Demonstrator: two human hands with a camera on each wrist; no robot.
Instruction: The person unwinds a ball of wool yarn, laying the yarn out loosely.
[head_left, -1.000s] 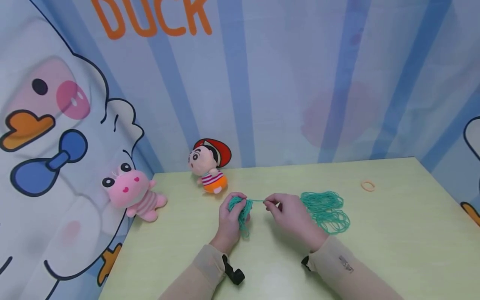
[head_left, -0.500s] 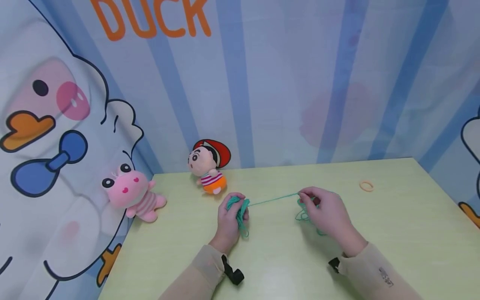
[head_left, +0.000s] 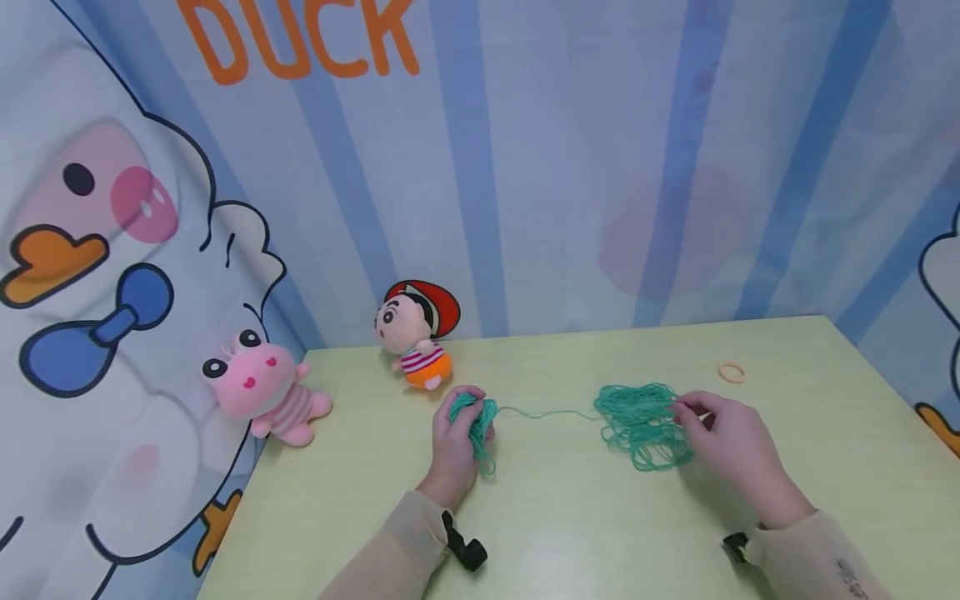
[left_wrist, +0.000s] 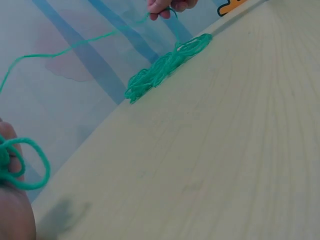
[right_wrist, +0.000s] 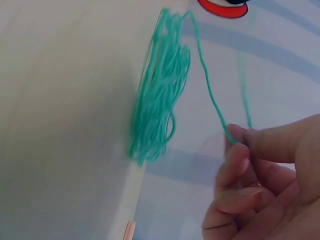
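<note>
Left hand [head_left: 452, 450]: fingers curled round a bundle of green yarn [head_left: 482, 429], thumb laid over it, loops poking out below. Right hand [head_left: 738, 437]: thumb and index tips together, pinching a single strand [right_wrist: 210, 94]; remaining fingers loosely bent. Strand runs slack from bundle to right fingertips, then drops to the pile of green yarn [head_left: 641, 427]. Pile sits on the table [head_left: 570, 525] between the hands, nearer the right; right hand is raised above table level, clear of the pile. Ring [head_left: 732, 372] lies near the back edge, beyond right hand. Doll in red cap [head_left: 420, 337] is behind left hand.
</note>
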